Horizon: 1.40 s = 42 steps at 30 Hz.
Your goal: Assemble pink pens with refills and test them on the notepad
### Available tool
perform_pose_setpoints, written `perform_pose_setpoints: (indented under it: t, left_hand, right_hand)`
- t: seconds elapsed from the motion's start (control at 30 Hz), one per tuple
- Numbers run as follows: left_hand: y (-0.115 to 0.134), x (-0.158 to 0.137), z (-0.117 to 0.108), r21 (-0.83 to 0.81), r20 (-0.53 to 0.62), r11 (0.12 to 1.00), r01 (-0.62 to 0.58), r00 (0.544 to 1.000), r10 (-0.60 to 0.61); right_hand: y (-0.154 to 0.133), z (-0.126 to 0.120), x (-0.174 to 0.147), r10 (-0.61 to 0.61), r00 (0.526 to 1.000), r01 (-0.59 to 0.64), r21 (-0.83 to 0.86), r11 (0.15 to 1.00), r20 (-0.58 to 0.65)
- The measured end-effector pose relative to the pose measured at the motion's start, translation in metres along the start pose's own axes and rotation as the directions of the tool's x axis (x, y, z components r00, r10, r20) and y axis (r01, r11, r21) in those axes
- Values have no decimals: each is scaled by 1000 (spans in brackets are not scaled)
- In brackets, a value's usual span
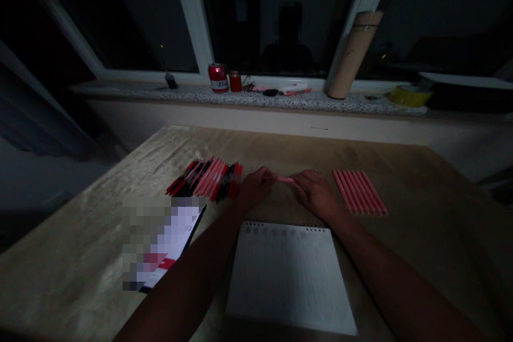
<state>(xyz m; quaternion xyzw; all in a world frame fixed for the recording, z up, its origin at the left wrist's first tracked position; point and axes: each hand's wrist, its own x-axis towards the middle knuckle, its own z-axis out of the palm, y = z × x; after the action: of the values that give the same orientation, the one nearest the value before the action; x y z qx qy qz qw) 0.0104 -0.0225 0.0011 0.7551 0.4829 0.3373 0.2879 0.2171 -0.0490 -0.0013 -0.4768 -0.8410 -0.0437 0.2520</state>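
A pink pen [285, 179] lies level between my two hands, above the middle of the table. My left hand [257, 186] is closed on its left end, and my right hand [316, 190] has closed fingers at the other end. To the left of my left hand is a loose pile of red, black and pink pens [208, 177]. On the right, past my right hand, several pink pens [359, 191] lie side by side in a neat row. A spiral notepad [290, 278] with a lined page is spread below my wrists.
A lit phone or tablet [176, 243], partly blurred, lies beside my left forearm. Along the windowsill [192, 95] stand a red can [218, 78], a small red jar [235, 82], a tall tube [355, 56] and a yellow tape roll [409, 95]. The room is dim.
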Motion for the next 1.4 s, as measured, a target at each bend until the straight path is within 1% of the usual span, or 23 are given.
perform_pose_setpoints:
  t: [0.27,0.57,0.67,0.83,1.03,1.1,1.2,1.3,1.4]
  left_hand:
    - [-7,1,1,21,8,1000,-12,1000,12]
    - [0,1,1,-33,-46,999,16,999,-18]
    - [0,1,1,-50,-60,999,10,998,-13]
    - [-1,-1,0,-101,-97,995,2,995,-12]
    - [0,-1,-2,-84,-115,996,-17,993,7]
    - [4,0,-5,-60,-128,997,-49,991,41]
    - [17,3,-12,-30,-141,996,-85,987,80]
    - [35,5,-19,-14,-177,994,-105,979,101]
    - [52,6,-24,-40,-208,991,-131,971,120]
  right_hand:
    - [0,0,0,-9,1000,9,12,1000,-12]
    - [0,0,1,-14,1000,15,23,1000,-28]
    - [0,0,1,-11,999,13,33,999,-45]
    - [0,1,1,-6,999,7,33,999,-39]
    - [-1,1,1,-16,998,18,43,999,-54]
    - [-4,1,1,-10,998,13,58,998,-61]
    - [-11,0,3,8,995,4,116,993,-100]
    - [-22,0,5,50,985,-12,227,974,-164]
    - [-34,2,5,128,969,-43,366,930,-210]
